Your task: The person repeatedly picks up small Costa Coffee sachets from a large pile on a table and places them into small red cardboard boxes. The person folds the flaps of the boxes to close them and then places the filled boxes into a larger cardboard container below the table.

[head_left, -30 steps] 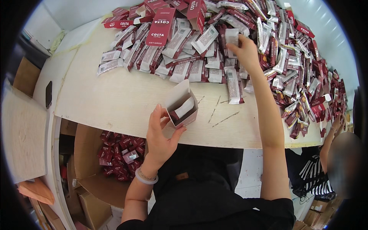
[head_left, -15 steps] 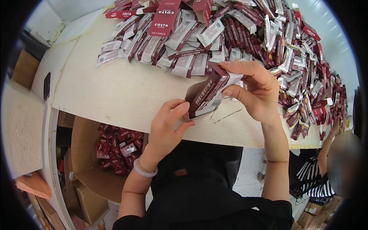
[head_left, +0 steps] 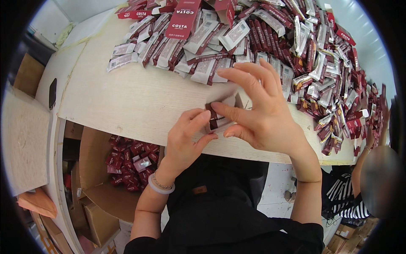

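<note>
A small carton (head_left: pixel 222 127) with an upright flap stands in the grip of my left hand (head_left: pixel 186 137) near the front of the table, with maroon-and-white wrapped packets (head_left: pixel 213 111) inside. My right hand (head_left: pixel 262 114) is over the carton, one finger pressed onto the packets inside, its other fingers raised and spread. Behind both hands lies a large heap of wrapped packets (head_left: pixel 203 38), with flattened maroon cartons (head_left: pixel 181 19) on top at the back.
Below the table at left, a cardboard box (head_left: pixel 97 190) holds several maroon cartons (head_left: pixel 129 163). A dark phone (head_left: pixel 52 93) lies on the left side table (head_left: pixel 23 139). A co-worker (head_left: pixel 351 190) in stripes reaches to the heap at the right.
My right hand brought a packet from the heap to the carton and has let it go inside, fingers now spread. My left hand still holds the carton, slightly higher than earlier.
</note>
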Demonstrator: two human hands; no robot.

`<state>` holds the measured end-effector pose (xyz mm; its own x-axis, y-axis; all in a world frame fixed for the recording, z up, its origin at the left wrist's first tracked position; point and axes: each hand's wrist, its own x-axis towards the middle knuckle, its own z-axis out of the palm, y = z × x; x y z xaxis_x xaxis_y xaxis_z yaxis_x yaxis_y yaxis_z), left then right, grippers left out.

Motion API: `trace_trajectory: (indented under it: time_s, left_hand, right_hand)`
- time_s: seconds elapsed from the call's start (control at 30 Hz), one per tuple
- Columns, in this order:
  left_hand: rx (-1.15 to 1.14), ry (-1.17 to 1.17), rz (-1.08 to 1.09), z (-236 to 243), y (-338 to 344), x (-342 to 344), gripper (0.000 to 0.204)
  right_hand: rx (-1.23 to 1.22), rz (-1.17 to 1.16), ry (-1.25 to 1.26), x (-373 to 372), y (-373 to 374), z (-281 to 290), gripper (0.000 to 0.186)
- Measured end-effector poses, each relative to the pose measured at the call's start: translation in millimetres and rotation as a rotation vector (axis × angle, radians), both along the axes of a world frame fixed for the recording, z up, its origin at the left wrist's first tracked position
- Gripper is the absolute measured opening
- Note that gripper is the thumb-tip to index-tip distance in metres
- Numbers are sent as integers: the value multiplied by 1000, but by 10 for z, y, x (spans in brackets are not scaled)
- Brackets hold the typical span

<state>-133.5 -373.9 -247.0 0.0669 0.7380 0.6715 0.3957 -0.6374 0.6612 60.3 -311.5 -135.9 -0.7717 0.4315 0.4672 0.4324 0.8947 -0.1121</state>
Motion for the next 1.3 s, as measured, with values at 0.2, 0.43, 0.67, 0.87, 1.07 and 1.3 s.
trace_trajectory:
  time_s: [0.2,0.43,0.67,0.87,1.07,1.3]
  left_hand:
    - [-28,82,-13,56,-30,-18,62]
    - [-146,140,-125,180,-63,-24,42]
    - [-152,-188,-231,137,-6,-66,44]
    - [-257,-405,-271,-20,-52,-14,55]
    - [-234,-383,-282,-70,-62,-1,55]
    - [-222,-414,-234,-47,-115,35,55]
  right_hand:
    - [-78,-25,179,34,-108,-243,37]
    - [-1446,-114,745,20,-198,-445,57]
    - [-422,232,349,145,-100,-644,49]
    - [-303,140,379,88,-279,-647,38]
    - [-205,177,334,129,-226,-467,37]
    - [-249,209,190,42,-457,-610,62]
